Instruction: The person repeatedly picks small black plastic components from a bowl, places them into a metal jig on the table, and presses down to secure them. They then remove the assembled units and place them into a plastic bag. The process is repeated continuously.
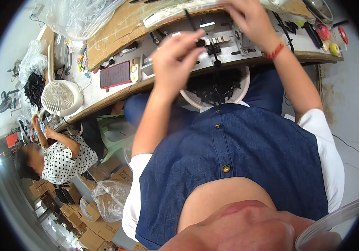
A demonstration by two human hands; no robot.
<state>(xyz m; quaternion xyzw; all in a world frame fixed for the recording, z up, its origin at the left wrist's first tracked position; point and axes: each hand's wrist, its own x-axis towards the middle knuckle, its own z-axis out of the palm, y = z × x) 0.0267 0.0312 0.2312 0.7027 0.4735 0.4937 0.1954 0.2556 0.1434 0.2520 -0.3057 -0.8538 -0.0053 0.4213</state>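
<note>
The left hand [172,62], slightly blurred, is beside a metal jig [219,40] on the desk [93,93], thumb and forefinger apart. A black rod [189,19] rises just past the forefinger; whether it is held cannot be told. The right hand [252,21], a red band [274,52] on its wrist, is over the jig's right end. Below the desk edge, a basin [247,83] holds black pieces [213,90]. Leftward lie a phone [115,75] and a white fan [62,97]; beyond sits a co-worker [68,154] in a dotted shirt.
</note>
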